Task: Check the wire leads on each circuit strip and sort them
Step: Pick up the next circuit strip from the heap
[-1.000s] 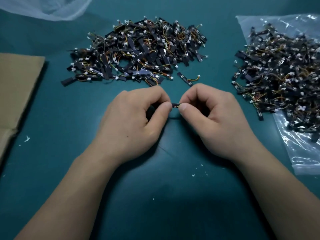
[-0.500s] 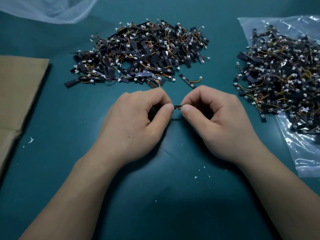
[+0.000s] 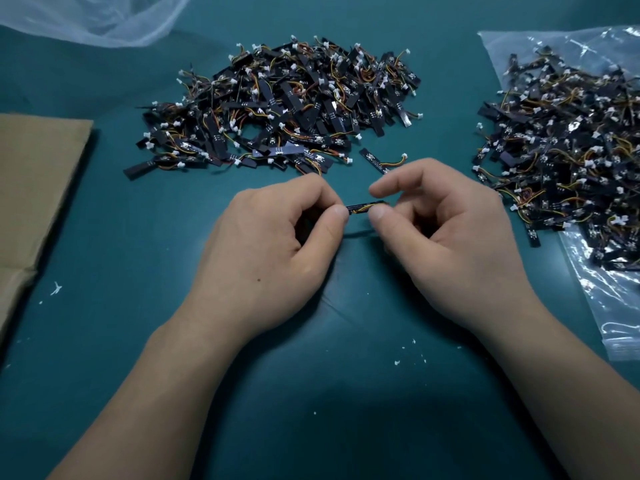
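A small black circuit strip (image 3: 364, 206) with orange and yellow wire leads is held between my two hands above the teal mat. My left hand (image 3: 273, 244) pinches its left end with thumb and curled fingers. My right hand (image 3: 446, 233) pinches its right end with thumb and a lower finger, while the index finger is lifted off and points left. A large pile of strips (image 3: 287, 105) lies behind my hands. A second pile (image 3: 568, 143) lies on a clear plastic bag at the right. One loose strip (image 3: 379, 161) lies just behind my right hand.
A brown cardboard sheet (image 3: 31, 188) lies at the left edge. The clear plastic bag (image 3: 609, 306) runs down the right side. A white translucent bag (image 3: 93, 19) sits at the far left. White specks (image 3: 408, 355) dot the teal mat (image 3: 138, 271).
My hands have drawn slightly apart, showing more of the strip between them. My right index finger has lifted off the strip and straightened.
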A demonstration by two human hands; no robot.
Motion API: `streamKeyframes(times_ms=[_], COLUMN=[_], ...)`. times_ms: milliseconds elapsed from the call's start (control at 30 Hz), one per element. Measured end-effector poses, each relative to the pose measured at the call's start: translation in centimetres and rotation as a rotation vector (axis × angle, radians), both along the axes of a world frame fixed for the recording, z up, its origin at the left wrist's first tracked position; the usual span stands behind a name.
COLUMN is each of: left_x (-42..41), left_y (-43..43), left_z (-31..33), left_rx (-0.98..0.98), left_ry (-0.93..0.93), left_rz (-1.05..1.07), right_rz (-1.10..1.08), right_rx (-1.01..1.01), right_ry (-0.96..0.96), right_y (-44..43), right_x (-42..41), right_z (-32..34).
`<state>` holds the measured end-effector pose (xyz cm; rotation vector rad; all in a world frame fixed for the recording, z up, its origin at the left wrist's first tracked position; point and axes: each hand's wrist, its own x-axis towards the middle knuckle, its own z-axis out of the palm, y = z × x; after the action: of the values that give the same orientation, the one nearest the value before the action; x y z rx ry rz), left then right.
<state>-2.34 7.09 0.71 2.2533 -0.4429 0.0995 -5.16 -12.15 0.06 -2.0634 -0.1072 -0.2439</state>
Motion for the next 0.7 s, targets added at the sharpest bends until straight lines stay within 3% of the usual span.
streamKeyframes(times_ms=[133,267,433,600,700], left_x=[-0.05,-0.04,-0.12,-0.09,-0.06], left_y=[0.03,0.06,-0.05,-0.07,-0.09], left_z=[0.20,0.50,0.44,0.25,0.11], left_rx=[-0.046,-0.074,-0.074,-0.076,-0.059], left_ry=[0.008,0.023,0.032,0.027,0.019], left_rz=[0.008,-0.004,-0.002,0.043,0.048], right_rz=[-0.088,-0.008,-0.017,-0.074,0.017], right_rx=[0.013,0.021,-0.118,-0.265,-0.335], right_ry=[-0.046,-0.010,-0.046,-0.250,-0.166], right_y=[0.03,-0.02,0.03,0.42,0.72], right_x=[0.00,-0.15,-0.13,-0.61,-0.74], right_z=[0.11,0.06,-0.22,-0.05,-0.18])
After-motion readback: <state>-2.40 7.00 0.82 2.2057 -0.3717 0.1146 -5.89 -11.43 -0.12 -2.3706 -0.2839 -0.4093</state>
